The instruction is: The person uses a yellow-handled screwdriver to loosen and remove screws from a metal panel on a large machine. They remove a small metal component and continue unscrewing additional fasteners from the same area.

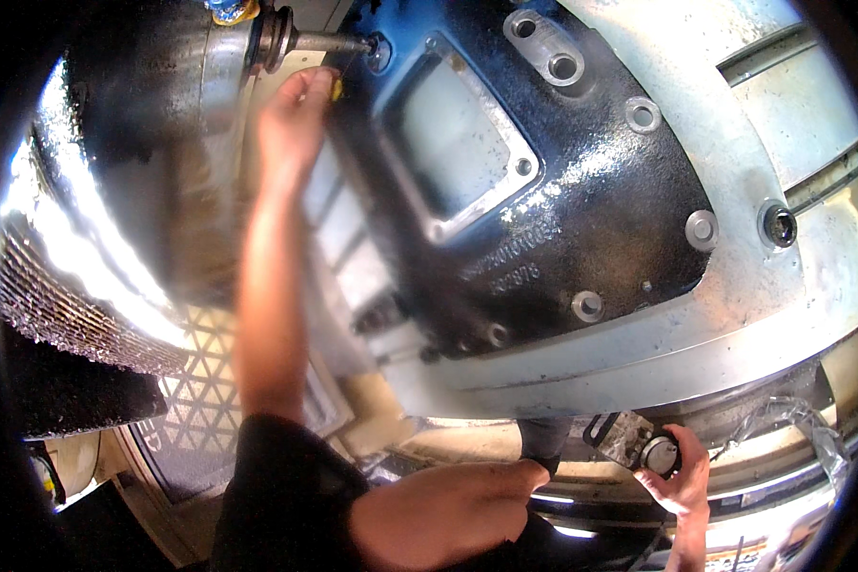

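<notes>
My left hand [298, 103] is raised at the upper left with its fingers pinched. A small yellow thing [337, 89] shows at its fingertips; its kind is unclear. Just above the hand, a cutting tool in a spindle [329, 42] reaches to a hole [378, 52] in a large black cast metal part [601, 229]. This part has a square window and several bare machined bosses. Low on the right, my right hand [679, 477] closes around a handwheel control box [624, 437] with a round dial, its fingers at the dial's edge.
The black part lies against a big pale metal table [782, 324] with slots. A dark cylindrical machine head [153, 124] stands at the left, above a ribbed shiny cover [76, 286]. Below are a patterned floor plate [195, 410] and crumpled clear plastic [801, 429].
</notes>
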